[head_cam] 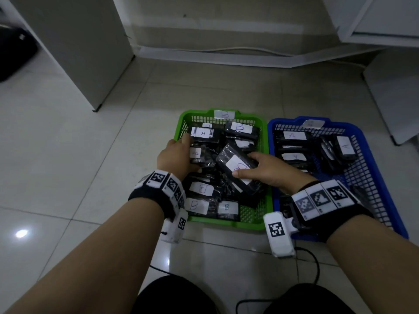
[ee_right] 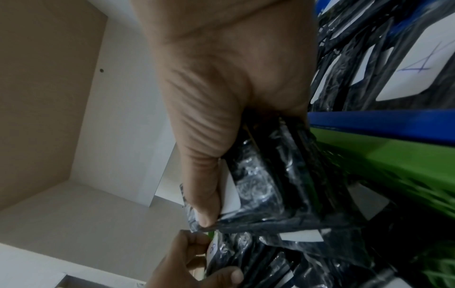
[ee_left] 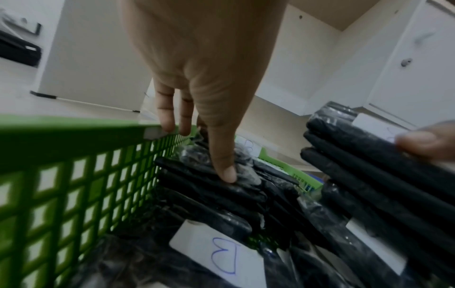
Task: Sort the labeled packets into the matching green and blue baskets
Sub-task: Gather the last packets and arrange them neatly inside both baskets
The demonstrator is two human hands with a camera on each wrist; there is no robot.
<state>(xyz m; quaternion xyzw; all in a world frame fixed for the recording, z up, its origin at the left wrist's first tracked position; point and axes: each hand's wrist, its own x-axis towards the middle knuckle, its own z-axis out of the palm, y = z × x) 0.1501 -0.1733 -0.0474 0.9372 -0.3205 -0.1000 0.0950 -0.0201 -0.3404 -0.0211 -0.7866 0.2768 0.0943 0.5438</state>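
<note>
right hand: the right hand [head_cam: 265, 169] has its fingers and thumb wrapped round a small stack of black packets [head_cam: 238, 165], top label reads B, held tilted over the middle of the green basket [head_cam: 254, 219].
left hand: the left hand [head_cam: 175, 156] is down in the green basket's left side, fingers fairly straight, thumb pressing on a packet in the pile [ee_left: 216, 187]; whether it's actually gripping one I can't tell.
baskets: green one is tagged B and full of B packets, blue basket [head_cam: 371, 175] sits touching its right side and holds A packets.
risk 1: the wrappers look slick, so the held stack could fan out and the bottom packet might slide loose.
risk 2: the pile is heaped and uneven, so a stack dropped on top could skid over the shared rim into the blue one.
risk 3: only the top label shows, so a hidden A could ride along into green.
</note>
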